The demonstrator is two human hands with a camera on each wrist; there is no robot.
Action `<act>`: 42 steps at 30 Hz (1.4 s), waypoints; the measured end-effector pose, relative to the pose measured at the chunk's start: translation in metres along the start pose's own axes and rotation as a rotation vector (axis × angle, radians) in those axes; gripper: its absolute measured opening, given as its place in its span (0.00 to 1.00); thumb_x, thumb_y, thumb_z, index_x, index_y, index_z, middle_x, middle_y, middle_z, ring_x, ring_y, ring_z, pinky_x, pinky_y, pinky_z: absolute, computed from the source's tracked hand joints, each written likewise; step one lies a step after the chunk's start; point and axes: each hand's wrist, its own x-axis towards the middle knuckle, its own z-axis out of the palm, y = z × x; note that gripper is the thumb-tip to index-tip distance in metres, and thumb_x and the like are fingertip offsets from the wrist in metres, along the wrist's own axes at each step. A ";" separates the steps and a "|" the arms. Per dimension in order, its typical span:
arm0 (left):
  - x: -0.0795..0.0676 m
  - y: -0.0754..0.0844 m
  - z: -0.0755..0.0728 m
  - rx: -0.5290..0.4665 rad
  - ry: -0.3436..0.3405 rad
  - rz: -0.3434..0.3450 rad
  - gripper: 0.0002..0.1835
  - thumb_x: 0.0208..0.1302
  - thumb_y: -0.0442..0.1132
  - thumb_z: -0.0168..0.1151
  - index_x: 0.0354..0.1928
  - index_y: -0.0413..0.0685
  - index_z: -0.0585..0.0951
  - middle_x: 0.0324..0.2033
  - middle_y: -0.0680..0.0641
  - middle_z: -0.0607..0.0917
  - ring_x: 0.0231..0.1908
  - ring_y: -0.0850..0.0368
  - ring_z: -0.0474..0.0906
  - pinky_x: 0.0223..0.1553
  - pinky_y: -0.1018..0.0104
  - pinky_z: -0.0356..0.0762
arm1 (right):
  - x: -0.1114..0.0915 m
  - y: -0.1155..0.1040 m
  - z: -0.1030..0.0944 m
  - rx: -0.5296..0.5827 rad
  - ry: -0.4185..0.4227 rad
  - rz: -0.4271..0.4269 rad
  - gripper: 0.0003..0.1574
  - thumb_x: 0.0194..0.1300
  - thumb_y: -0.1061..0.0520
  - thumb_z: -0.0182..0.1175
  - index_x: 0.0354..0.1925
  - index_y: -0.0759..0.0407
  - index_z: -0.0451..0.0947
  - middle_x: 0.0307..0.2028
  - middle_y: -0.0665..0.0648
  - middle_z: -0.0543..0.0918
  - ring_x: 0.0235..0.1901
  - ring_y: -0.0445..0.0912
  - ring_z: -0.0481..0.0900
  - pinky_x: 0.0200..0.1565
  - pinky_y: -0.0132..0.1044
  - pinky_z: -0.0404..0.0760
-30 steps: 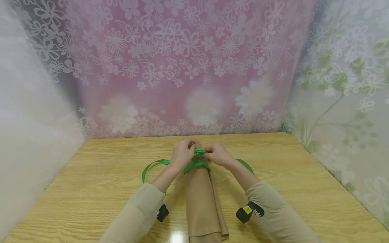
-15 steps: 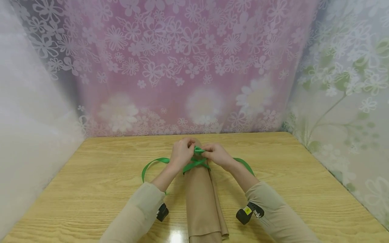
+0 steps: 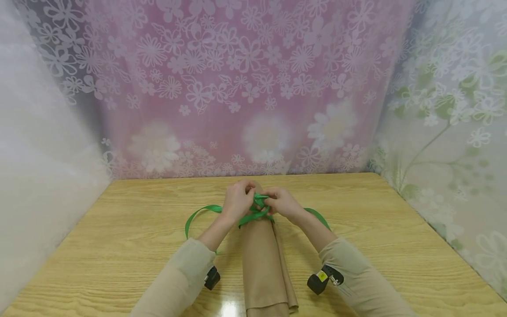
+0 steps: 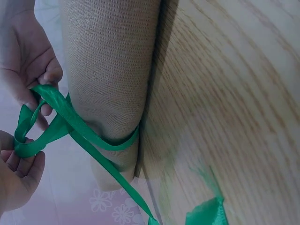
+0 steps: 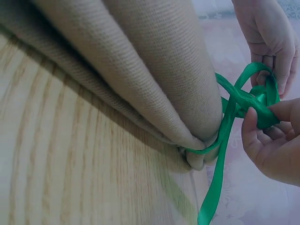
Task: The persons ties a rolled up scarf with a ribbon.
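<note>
over the rolled tan cloth (image 3: 262,264), the left hand (image 3: 236,200), angled inward, curls its fingers round a green ribbon (image 5: 226,124); the right hand (image 3: 286,204), facing it, pinches the ribbon.

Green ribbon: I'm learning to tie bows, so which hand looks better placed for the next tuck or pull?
Probably the right hand: it pinches the green ribbon close to where strands cross, while the left hand holds a loop of it.

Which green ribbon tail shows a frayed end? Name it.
The left-hand tail: its frayed end lies on the table in the left wrist view; the right-hand tail passes behind the right forearm, no end visible.
</note>
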 end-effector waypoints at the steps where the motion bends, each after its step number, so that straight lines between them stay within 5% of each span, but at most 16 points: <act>1: 0.000 0.000 0.000 -0.001 -0.002 0.001 0.08 0.61 0.29 0.55 0.40 0.35 0.81 0.29 0.43 0.83 0.17 0.62 0.71 0.19 0.74 0.70 | 0.000 0.000 0.000 -0.005 0.007 0.005 0.20 0.67 0.66 0.46 0.56 0.70 0.71 0.35 0.63 0.80 0.25 0.43 0.75 0.32 0.40 0.79; 16: -0.002 0.005 0.000 -0.025 -0.018 0.041 0.07 0.62 0.29 0.56 0.39 0.37 0.82 0.31 0.43 0.84 0.18 0.63 0.73 0.19 0.74 0.72 | -0.001 0.001 0.005 -0.071 0.063 0.118 0.18 0.63 0.65 0.47 0.47 0.67 0.79 0.26 0.60 0.81 0.16 0.41 0.69 0.23 0.34 0.72; 21: -0.002 0.006 0.000 -0.028 -0.023 0.039 0.07 0.62 0.30 0.56 0.38 0.37 0.82 0.31 0.44 0.83 0.18 0.63 0.72 0.19 0.74 0.71 | -0.002 0.001 0.005 -0.039 0.040 0.105 0.14 0.63 0.64 0.52 0.45 0.69 0.79 0.28 0.67 0.81 0.17 0.41 0.71 0.23 0.33 0.71; 29: -0.002 0.005 -0.001 -0.019 -0.035 0.063 0.07 0.63 0.30 0.56 0.39 0.38 0.82 0.31 0.44 0.83 0.23 0.59 0.76 0.22 0.73 0.73 | -0.002 0.004 0.005 0.021 0.018 0.057 0.17 0.64 0.62 0.55 0.49 0.72 0.75 0.22 0.56 0.81 0.21 0.40 0.75 0.25 0.30 0.72; 37: -0.002 0.001 0.000 -0.018 -0.050 0.047 0.09 0.65 0.31 0.53 0.43 0.33 0.79 0.32 0.40 0.83 0.14 0.64 0.67 0.15 0.75 0.65 | -0.001 0.003 0.006 0.067 0.012 0.009 0.19 0.66 0.55 0.56 0.46 0.71 0.75 0.21 0.52 0.77 0.18 0.40 0.68 0.23 0.29 0.68; 42: -0.003 0.000 0.001 -0.006 -0.075 0.018 0.09 0.66 0.31 0.52 0.43 0.33 0.79 0.23 0.42 0.82 0.08 0.66 0.57 0.11 0.76 0.56 | 0.000 0.005 0.007 0.099 0.045 -0.008 0.22 0.69 0.55 0.52 0.51 0.73 0.72 0.21 0.53 0.77 0.18 0.42 0.66 0.24 0.30 0.67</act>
